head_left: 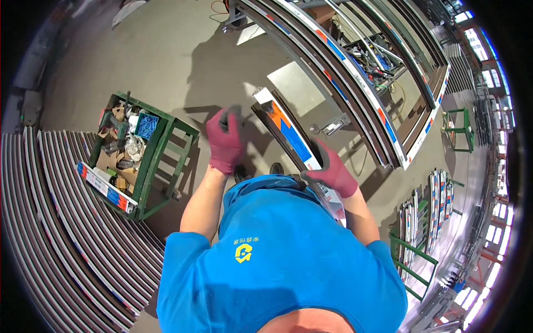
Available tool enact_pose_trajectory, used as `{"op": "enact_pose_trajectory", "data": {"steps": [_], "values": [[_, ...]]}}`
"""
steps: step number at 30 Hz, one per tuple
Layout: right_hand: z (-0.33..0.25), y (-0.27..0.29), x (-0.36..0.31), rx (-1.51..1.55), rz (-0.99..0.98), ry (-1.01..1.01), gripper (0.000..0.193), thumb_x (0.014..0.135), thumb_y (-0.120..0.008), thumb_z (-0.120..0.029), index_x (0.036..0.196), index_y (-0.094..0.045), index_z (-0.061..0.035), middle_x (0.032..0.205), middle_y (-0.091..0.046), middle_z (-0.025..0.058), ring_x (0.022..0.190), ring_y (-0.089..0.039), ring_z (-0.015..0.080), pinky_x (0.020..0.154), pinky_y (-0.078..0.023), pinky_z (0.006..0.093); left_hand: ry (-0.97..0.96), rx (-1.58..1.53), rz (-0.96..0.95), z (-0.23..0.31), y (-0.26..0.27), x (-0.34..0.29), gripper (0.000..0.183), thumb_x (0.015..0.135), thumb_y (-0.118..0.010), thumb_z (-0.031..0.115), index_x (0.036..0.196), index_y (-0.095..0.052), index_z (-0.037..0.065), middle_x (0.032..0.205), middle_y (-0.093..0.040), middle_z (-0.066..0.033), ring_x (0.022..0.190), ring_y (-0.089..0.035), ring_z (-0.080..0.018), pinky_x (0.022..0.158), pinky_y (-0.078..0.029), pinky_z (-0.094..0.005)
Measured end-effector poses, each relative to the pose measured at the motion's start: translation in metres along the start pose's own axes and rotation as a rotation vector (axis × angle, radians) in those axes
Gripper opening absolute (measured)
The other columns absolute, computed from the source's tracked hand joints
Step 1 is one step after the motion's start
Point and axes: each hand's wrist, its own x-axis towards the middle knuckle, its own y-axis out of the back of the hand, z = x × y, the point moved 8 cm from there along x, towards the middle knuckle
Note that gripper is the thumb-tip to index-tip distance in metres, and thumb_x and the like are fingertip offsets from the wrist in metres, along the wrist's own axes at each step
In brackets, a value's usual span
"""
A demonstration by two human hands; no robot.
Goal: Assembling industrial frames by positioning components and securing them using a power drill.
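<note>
My right hand, in a maroon glove with dark fingertips, grips a long metal profile near its lower part. White film with orange and blue print covers the profile's upper face, and its side is dark. It slants from in front of me back past my right hip, where its near end is partly hidden by my hand and arm. My left hand, in a matching glove, hangs in the air left of the profile and apart from it. Its fingers are curled in toward the thumb; whatever they may hold cannot be made out.
A green cart at the left carries a cordless drill and loose parts. Many long profiles lie behind it. Large assembled frames span the upper right. Green racks with upright profiles stand at the right.
</note>
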Motion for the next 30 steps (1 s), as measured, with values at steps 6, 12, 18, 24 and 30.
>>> {"op": "enact_pose_trajectory", "data": {"steps": [6,12,18,24,30], "values": [[-0.046,-0.012,0.061,-0.216,-0.058,-0.148,0.108,0.074,-0.091,-0.038,0.16,-0.04,0.003,0.151,-0.057,0.0289,0.141,-0.057,0.0363,0.117,-0.045,0.0426,0.66,-0.766,-0.313,-0.048,-0.101,-0.071,0.053,0.105,-0.068,0.041,0.145,-0.057,0.007,0.124,-0.066,-0.0034,0.105,-0.067,-0.0145,0.09,-0.056,-0.0285],[-0.048,-0.024,0.068,-0.345,-0.09,-0.075,0.085,0.096,-0.067,-0.056,0.16,-0.044,-0.0048,0.157,-0.049,0.029,0.145,-0.049,0.0433,0.121,-0.04,0.047,0.625,-0.841,0.262,-0.09,-0.046,-0.005,0.039,0.107,-0.057,0.04,0.135,-0.059,0.013,0.133,-0.062,-0.0088,0.126,-0.06,-0.0223,0.112,-0.048,-0.0422],[0.05,-0.014,0.0,-0.523,-0.168,0.031,0.04,0.101,-0.066,-0.037,0.129,-0.068,-0.0099,0.111,-0.073,0.0221,0.101,-0.07,0.0407,0.089,-0.054,0.0506,0.425,-0.964,0.465,-0.115,0.093,0.06,0.043,0.093,-0.07,0.044,0.123,-0.066,0.013,0.123,-0.067,-0.01,0.113,-0.065,-0.0289,0.103,-0.053,-0.0484],[0.078,0.004,-0.006,0.121,-0.115,-0.187,0.039,0.098,-0.07,-0.025,0.134,-0.067,-0.0095,0.104,-0.073,0.0084,0.089,-0.068,0.013,0.073,-0.055,0.0313,0.456,-0.767,0.637,-0.081,0.148,0.057,0.052,0.09,-0.065,0.052,0.126,-0.066,0.014,0.127,-0.067,-0.0082,0.117,-0.064,-0.0308,0.103,-0.052,-0.0512],[0.007,0.012,0.036,0.462,0.046,0.092,0.06,0.094,-0.074,-0.014,0.151,-0.056,-0.008,0.119,-0.07,0.0041,0.101,-0.065,0.0102,0.083,-0.055,0.0276,0.492,-0.755,0.644,-0.091,0.142,0.054,0.059,0.088,-0.066,0.052,0.134,-0.063,0.016,0.136,-0.063,-0.0095,0.126,-0.059,-0.0324,0.109,-0.048,-0.0548]]}}
